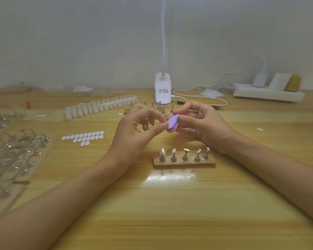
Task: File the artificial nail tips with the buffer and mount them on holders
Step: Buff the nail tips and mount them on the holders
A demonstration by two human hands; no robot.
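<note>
Right hand (204,123) gripping purple buffer (173,123), left hand (139,127) pinching its edge, five holders (185,155) standing nearer

Both my forearms reach in from the near corners, hands raised and meeting at centre. My left grip (137,127) has thumb and forefinger pinched together, the other fingers curled. My right grip (202,123) pinches a small purple oval foam buffer (172,123) that touches the left thumb.

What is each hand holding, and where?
Right hand grips the purple buffer by its right side. Left hand fingers pinch together against the buffer's left edge; any nail tip there is too small to make out.
</note>
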